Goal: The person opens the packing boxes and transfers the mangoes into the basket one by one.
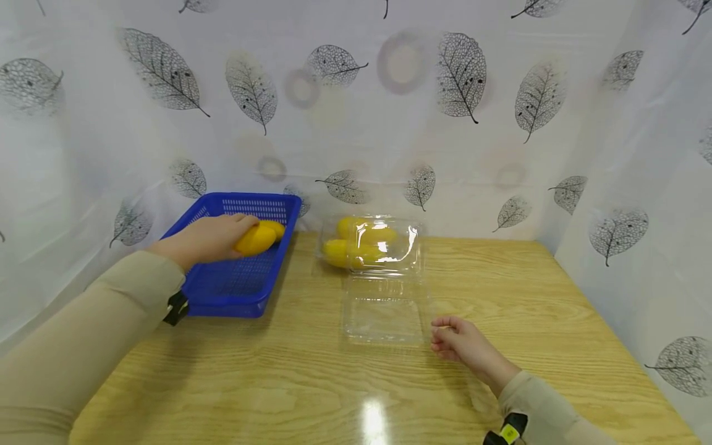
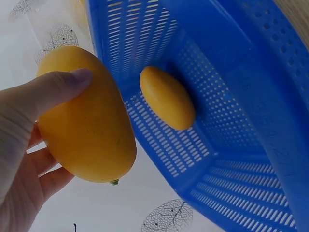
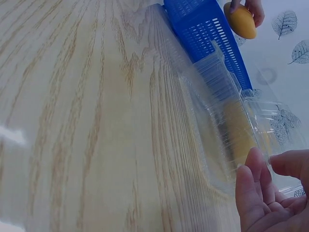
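Note:
My left hand (image 1: 214,238) grips a yellow mango (image 2: 91,125) above the blue plastic basket (image 1: 222,301), the thumb across its upper side and fingers beneath. A small green stem stub shows at one end. Inside the basket lies another mango (image 2: 166,99), partly hidden behind the held one in the head view. Two more mangoes (image 1: 367,233) sit in the back half of a clear hinged plastic box (image 1: 384,321), whose front half lies flat toward me. My right hand (image 1: 461,343) hovers by that front half's right edge, fingers loosely bent and nothing between them.
The wood-grain table (image 1: 267,377) carries the basket at left and the box near the middle. A white curtain (image 1: 356,142) printed with grey leaves hangs right behind them and along both sides.

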